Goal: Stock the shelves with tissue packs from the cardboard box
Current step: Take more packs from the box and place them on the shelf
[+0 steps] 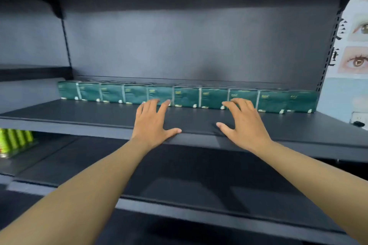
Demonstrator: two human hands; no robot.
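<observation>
Both hands, left (152, 122) and right (246, 124), outstretched, palms down, fingers spread.

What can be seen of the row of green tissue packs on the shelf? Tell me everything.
The row of tissue packs runs along the back of the dark shelf, against its rear panel. About ten packs stand upright side by side, dark green, glossy like plastic film, with pale side edges and small white marks at the bottom corners. The left hand and right hand, fingers spread, reach the packs near the middle with their fingertips.
</observation>
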